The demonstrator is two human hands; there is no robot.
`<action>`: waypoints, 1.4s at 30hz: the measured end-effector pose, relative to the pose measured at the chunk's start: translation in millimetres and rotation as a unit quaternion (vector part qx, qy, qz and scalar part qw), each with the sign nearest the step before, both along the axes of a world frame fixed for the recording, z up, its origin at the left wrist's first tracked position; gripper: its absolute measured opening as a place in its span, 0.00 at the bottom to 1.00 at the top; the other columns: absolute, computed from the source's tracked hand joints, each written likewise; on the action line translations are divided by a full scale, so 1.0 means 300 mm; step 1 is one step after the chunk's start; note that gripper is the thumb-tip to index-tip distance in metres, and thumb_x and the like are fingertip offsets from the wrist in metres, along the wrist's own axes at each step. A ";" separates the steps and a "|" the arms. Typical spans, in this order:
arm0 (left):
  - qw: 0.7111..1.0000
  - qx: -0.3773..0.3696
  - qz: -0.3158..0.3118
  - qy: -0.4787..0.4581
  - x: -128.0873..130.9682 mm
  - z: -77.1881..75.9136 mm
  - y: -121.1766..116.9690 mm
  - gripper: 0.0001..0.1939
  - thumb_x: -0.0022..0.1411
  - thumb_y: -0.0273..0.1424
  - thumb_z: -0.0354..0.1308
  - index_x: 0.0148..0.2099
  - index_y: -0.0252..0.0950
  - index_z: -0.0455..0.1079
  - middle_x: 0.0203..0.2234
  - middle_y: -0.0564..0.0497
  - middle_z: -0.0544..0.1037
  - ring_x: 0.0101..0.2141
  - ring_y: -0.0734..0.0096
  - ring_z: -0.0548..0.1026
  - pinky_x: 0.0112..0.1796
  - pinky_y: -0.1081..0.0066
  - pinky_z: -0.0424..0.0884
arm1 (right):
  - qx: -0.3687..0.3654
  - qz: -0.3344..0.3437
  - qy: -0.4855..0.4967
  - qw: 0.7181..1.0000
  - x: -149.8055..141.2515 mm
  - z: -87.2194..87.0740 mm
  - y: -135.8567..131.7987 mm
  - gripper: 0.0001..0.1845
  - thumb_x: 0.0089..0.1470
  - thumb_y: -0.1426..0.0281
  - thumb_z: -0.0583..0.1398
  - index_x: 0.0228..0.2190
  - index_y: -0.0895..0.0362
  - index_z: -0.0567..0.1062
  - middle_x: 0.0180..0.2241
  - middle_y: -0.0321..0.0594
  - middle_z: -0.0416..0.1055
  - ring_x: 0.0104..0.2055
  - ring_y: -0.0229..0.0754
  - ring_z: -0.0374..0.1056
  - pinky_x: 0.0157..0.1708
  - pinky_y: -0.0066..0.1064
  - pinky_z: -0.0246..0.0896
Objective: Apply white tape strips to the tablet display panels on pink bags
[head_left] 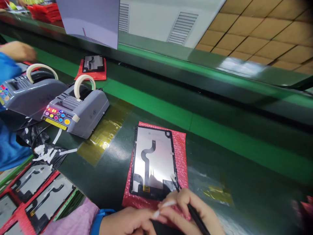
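Note:
A tablet display panel [156, 160] with a silvery back, a black frame and a curved black flex cable [146, 163] lies on a red bubble-wrap bag [179, 147] on the dark bench. My right hand [193, 212] grips black tweezers [197, 218], their tips over the panel's lower right corner. My left hand [127, 222], blue band at its wrist, meets the right hand's fingers just below the panel's lower edge. Small white patches show at the touching fingertips; I cannot make out whether they are tape or finger covers. The left fingers are closed, and what they hold is unclear.
Two grey tape dispensers [80, 111] stand at left, with white tape scraps [46, 153] nearby. More panels [49, 204] lie in red bags at lower left. Another panel [93, 63] sits on the green conveyor [146, 94]. A co-worker's blurred hand [18, 51] is at far left.

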State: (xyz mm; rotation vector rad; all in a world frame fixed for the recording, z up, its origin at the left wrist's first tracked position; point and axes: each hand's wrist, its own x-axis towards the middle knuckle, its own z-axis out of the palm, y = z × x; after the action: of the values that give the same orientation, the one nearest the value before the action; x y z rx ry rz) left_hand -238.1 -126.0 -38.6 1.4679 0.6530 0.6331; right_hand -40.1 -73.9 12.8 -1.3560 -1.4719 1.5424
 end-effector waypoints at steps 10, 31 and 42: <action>0.905 0.281 0.118 0.297 -0.088 0.061 0.138 0.21 0.59 0.17 0.50 0.53 0.36 0.69 0.38 0.47 0.78 0.39 0.60 0.73 0.41 0.63 0.72 | 0.079 0.098 -0.074 0.989 -0.104 -0.132 0.330 0.30 0.47 0.45 0.66 0.23 0.51 0.56 0.22 0.35 0.74 0.22 0.39 0.67 0.25 0.30 0.62; 0.790 0.412 0.132 0.435 -0.088 0.013 0.197 0.17 0.62 0.21 0.58 0.53 0.34 0.71 0.39 0.45 0.74 0.44 0.56 0.70 0.46 0.58 0.70 | 0.168 -0.110 -0.281 0.938 -0.121 -0.162 0.468 0.21 0.53 0.49 0.60 0.32 0.50 0.60 0.30 0.37 0.74 0.27 0.44 0.69 0.30 0.35 0.58; 0.806 0.433 0.071 0.398 0.024 -0.074 0.287 0.37 0.62 0.44 0.64 0.70 0.52 0.57 0.71 0.41 0.52 0.68 0.27 0.45 0.60 0.33 0.53 | 0.339 -0.088 -0.490 0.798 0.589 -0.504 0.055 0.19 0.58 0.49 0.52 0.36 0.52 0.69 0.58 0.57 0.70 0.55 0.65 0.71 0.46 0.58 0.66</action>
State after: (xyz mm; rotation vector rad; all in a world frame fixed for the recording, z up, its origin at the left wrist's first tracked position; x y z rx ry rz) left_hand -230.9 -39.9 -60.8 2.6223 1.2205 0.4063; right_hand 136.8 -57.5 -138.4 -1.7933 -2.0852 -0.0024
